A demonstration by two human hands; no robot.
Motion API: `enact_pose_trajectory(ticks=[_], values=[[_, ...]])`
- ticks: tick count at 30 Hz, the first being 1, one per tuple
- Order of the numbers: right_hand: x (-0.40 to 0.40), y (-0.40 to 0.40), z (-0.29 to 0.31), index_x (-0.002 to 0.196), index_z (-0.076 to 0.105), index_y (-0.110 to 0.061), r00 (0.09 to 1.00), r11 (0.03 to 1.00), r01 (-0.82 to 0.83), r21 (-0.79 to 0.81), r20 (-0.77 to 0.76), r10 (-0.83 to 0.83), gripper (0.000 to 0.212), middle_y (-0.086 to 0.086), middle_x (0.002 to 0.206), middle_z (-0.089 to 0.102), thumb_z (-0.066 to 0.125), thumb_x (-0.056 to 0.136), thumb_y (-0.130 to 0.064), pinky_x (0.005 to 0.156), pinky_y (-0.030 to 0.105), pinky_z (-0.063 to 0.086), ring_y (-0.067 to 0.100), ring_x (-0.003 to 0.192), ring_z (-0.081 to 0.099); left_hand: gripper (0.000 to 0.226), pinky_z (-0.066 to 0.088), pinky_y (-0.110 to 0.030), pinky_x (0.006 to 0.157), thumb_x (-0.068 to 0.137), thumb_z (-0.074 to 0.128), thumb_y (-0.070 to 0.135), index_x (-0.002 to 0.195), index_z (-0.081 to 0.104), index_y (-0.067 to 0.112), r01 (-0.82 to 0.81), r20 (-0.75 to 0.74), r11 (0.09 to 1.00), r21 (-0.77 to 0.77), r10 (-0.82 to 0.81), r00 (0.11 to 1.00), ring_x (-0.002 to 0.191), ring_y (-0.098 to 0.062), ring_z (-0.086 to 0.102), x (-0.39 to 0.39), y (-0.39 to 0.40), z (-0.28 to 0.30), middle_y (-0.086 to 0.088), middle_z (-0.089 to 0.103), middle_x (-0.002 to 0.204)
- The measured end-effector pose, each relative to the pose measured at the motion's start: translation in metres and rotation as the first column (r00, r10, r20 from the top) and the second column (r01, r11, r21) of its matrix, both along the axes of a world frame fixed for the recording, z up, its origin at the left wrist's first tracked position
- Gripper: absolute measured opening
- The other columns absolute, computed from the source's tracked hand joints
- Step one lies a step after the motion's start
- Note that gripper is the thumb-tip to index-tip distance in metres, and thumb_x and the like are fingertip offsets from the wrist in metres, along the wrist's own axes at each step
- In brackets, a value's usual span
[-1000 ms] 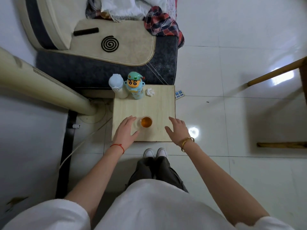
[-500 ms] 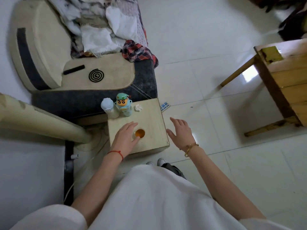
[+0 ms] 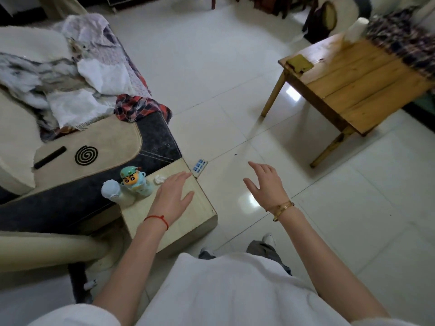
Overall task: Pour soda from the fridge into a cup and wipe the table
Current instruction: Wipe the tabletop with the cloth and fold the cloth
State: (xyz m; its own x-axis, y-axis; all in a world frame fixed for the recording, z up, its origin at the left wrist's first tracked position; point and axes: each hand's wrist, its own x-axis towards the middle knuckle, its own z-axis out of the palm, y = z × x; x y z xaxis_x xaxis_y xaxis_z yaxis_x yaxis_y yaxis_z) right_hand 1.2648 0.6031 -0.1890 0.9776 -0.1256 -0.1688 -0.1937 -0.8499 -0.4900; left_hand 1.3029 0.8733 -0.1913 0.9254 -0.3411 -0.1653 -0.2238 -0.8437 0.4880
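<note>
Table (image 3: 202, 208), a low pale wooden block beside the sofa (image 3: 150, 137) on the tiled floor (image 3: 211, 78), with a larger wooden table (image 3: 353, 90) well apart at upper right; the cup is hidden, and whether it lies under the hand cannot be told. Left hand (image 3: 173, 196) is held flat over the low top, fingers straight and loosely together, empty; right hand (image 3: 266, 184) hangs over the floor, fingers spread, empty. Bottle (image 3: 115, 191), cartoon figure (image 3: 135, 182) and crumpled tissue (image 3: 159, 179) line the far edge.
</note>
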Motion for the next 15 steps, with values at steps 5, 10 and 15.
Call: enact_pose_trajectory(ticks=[5, 10, 15], values=[[-0.027, -0.056, 0.001, 0.145, 0.038, -0.017, 0.992, 0.992, 0.122, 0.032, 0.013, -0.122, 0.053, 0.003, 0.144, 0.045, 0.049, 0.097, -0.036, 0.111, 0.04, 0.029, 0.025, 0.137, 0.032, 0.052, 0.028, -0.033, 0.116, 0.096, 0.057, 0.028, 0.144, 0.042, 0.018, 0.131, 0.032, 0.991, -0.017, -0.13, 0.991, 0.138, -0.018, 0.038, 0.01, -0.064, 0.005, -0.001, 0.044, 0.148], [-0.051, -0.14, 0.006, 0.145, 0.037, -0.017, 0.98, 0.98, 0.196, 0.03, 0.019, -0.196, 0.053, 0.002, 0.144, 0.045, 0.047, 0.097, -0.037, 0.113, 0.039, 0.029, 0.022, 0.137, 0.032, 0.051, 0.031, -0.038, 0.115, 0.095, 0.057, 0.029, 0.143, 0.043, 0.018, 0.222, 0.052, 0.974, -0.042, -0.22, 0.974, 0.136, -0.018, 0.04, 0.013, -0.153, 0.009, -0.002, 0.046, 0.146], [-0.075, -0.24, 0.021, 0.144, 0.039, -0.016, 0.965, 0.967, 0.255, -0.002, 0.06, -0.254, 0.052, 0.001, 0.142, 0.046, 0.049, 0.097, -0.036, 0.109, 0.034, 0.029, 0.019, 0.134, 0.034, 0.05, 0.032, -0.039, 0.115, 0.095, 0.057, 0.03, 0.142, 0.044, 0.019, 0.297, 0.074, 0.953, -0.06, -0.292, 0.953, 0.136, -0.018, 0.04, 0.007, -0.255, 0.015, 0.0, 0.048, 0.144]])
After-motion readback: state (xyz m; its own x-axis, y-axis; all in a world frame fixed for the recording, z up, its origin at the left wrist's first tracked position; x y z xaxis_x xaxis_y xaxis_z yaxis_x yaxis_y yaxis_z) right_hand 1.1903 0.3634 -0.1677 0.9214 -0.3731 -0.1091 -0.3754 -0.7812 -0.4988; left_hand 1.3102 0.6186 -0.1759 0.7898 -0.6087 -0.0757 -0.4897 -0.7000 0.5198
